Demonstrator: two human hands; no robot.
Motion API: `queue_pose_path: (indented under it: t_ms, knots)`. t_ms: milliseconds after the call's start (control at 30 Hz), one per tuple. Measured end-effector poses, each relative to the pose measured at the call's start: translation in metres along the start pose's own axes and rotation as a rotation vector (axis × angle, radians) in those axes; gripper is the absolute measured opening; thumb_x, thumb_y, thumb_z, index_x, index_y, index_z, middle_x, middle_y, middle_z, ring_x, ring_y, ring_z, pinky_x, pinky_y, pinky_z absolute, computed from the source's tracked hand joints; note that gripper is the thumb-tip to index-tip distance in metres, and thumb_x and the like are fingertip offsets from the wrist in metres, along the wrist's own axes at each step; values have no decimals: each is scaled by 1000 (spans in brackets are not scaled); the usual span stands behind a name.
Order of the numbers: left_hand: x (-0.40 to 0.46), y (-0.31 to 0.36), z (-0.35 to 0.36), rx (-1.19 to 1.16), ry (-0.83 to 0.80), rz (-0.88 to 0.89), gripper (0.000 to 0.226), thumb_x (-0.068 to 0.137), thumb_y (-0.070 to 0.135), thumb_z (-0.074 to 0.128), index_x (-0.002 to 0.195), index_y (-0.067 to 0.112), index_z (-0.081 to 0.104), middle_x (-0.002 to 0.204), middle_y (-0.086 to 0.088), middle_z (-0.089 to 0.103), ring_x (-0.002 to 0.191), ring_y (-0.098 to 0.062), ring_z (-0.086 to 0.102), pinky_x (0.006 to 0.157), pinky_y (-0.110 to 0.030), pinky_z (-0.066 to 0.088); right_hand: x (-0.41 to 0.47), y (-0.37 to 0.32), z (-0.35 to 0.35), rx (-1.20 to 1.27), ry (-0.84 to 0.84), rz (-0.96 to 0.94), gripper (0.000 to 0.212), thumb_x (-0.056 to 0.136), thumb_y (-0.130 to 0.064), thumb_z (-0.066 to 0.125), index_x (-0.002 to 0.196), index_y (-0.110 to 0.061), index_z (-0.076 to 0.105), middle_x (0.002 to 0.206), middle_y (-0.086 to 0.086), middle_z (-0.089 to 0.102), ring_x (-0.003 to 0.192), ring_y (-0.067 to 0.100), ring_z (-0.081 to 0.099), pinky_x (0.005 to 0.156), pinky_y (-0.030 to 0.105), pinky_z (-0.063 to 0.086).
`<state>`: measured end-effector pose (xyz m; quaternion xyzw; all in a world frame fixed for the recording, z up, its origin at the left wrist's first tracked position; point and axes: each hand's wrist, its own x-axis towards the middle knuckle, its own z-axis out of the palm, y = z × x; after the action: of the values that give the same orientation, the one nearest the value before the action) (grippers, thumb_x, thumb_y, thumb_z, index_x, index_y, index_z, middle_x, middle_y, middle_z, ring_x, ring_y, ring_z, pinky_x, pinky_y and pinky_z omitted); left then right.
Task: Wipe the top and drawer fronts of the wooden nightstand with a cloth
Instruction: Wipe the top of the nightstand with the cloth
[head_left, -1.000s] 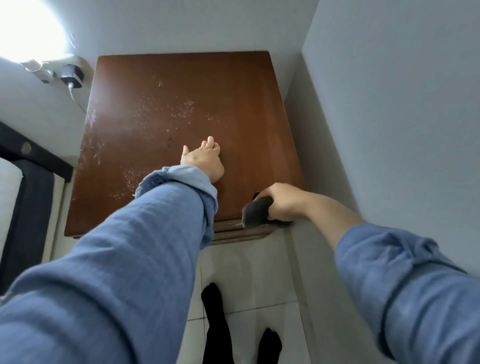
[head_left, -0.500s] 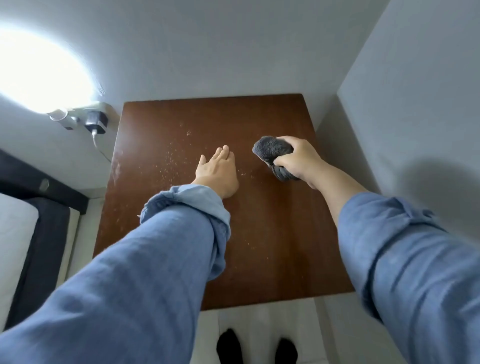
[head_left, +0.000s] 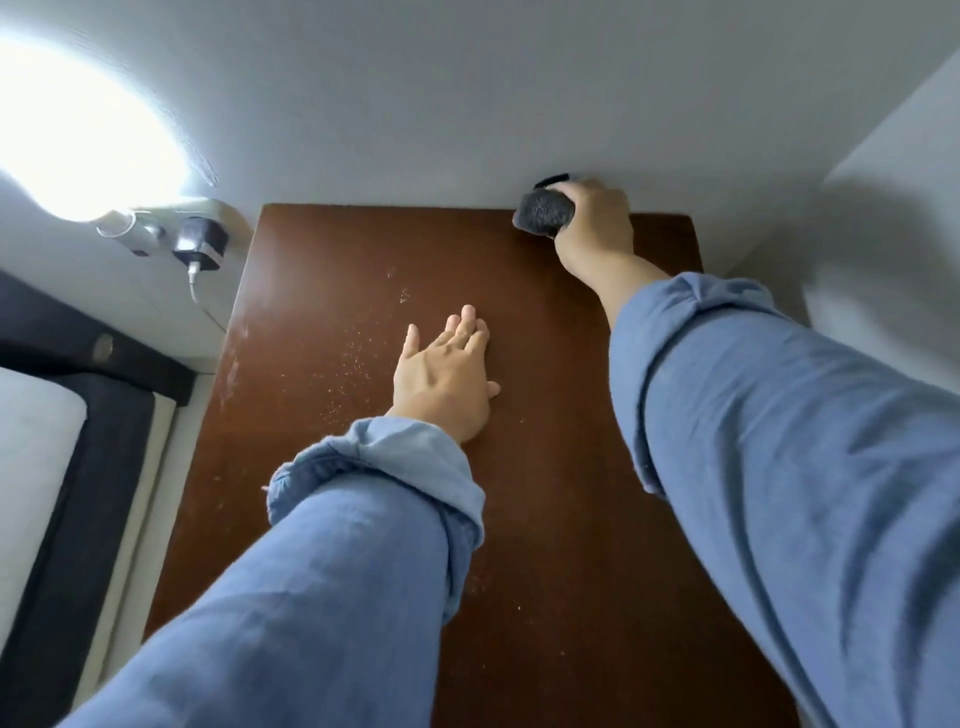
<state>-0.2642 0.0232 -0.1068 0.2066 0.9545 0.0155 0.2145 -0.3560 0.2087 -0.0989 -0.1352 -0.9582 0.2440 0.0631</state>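
The fuzzy grey cloth (head_left: 544, 212) has been carried to the nightstand (head_left: 322, 395) top's far edge, balled in the right hand (head_left: 592, 223); the left hand (head_left: 447, 379) is laid flat mid-top, fingers straight and together.

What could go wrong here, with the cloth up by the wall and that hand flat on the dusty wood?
1. The left hand lies flat on the nightstand top amid pale dust specks; that patch may get skipped or smeared.
2. The right hand grips the grey cloth at the far edge, so dust might be pushed off behind.
3. A leftward sweep could snag the charger cable.
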Motion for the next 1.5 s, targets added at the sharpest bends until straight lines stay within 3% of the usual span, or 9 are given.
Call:
queue_pose_path:
  t_ms: [267, 467, 600, 833, 1033, 1167, 1267, 1400, 1500]
  knots:
    - [2, 1, 1, -2, -31, -39, 68, 98, 38, 40, 151, 18, 3, 160, 3, -12, 147, -11, -6, 118, -44, -3, 12, 10, 18, -166, -166, -99, 47, 86, -3, 43, 126, -24, 55, 126, 13, 45, 113, 38, 43, 94, 41, 40]
    - [-1, 6, -6, 20, -45, -59, 69, 98, 36, 42, 151, 16, 4, 160, 2, -9, 147, -12, -2, 119, -45, -1, -94, 11, 3, -84, -240, -48, 50, 83, 1, 45, 123, -27, 55, 119, 8, 43, 109, 33, 41, 92, 39, 40]
    - [-8, 7, -10, 7, -32, -36, 66, 98, 33, 43, 151, 14, 7, 161, 1, -5, 148, -14, 0, 119, -47, 0, -171, 12, -10, -8, -272, -39, 47, 82, -1, 46, 115, -31, 60, 97, -1, 38, 98, 26, 40, 80, 33, 38]
    - [-9, 5, -12, 25, -34, -31, 66, 98, 34, 42, 151, 13, 8, 161, 0, -2, 148, -14, 3, 119, -48, -1, -218, 12, -6, -9, -229, -48, 41, 85, -5, 55, 114, -32, 62, 90, -8, 37, 88, 17, 38, 73, 27, 34]
    - [-33, 17, -6, 56, 96, -34, 61, 95, 27, 44, 149, 13, 20, 160, -3, 14, 147, -16, 13, 119, -46, -1, -212, 10, -12, 17, -286, 13, 42, 85, -7, 51, 115, -34, 62, 95, -6, 39, 99, 26, 45, 81, 30, 38]
    - [-82, 29, 10, 2, 105, -43, 62, 93, 18, 42, 150, 13, 17, 160, -4, 10, 147, -16, 10, 120, -43, 3, -214, 5, -17, 15, -323, 44, 44, 84, -7, 50, 115, -35, 62, 97, -4, 40, 105, 31, 48, 91, 36, 41]
    - [-120, 35, 22, -34, 54, -83, 67, 91, 15, 40, 151, 12, 10, 161, -3, 6, 147, -15, 9, 120, -41, 4, -218, 3, -18, -24, -302, 36, 50, 82, -3, 49, 119, -36, 60, 104, 2, 44, 107, 31, 47, 94, 37, 43]
    - [-155, 37, 36, 1, -179, -97, 67, 91, 17, 33, 152, 14, 6, 161, 0, -1, 147, -14, 7, 119, -41, 8, -227, 3, -18, -75, -309, 6, 55, 85, 1, 44, 127, -34, 53, 118, 4, 44, 110, 30, 43, 97, 38, 42]
    - [-163, 34, 36, 5, -221, -89, 67, 91, 14, 31, 152, 16, 5, 161, 3, -6, 148, -15, 5, 119, -43, 7, -250, 6, -19, -81, -318, -21, 58, 83, 3, 41, 126, -34, 53, 112, 3, 43, 105, 29, 43, 94, 38, 43]
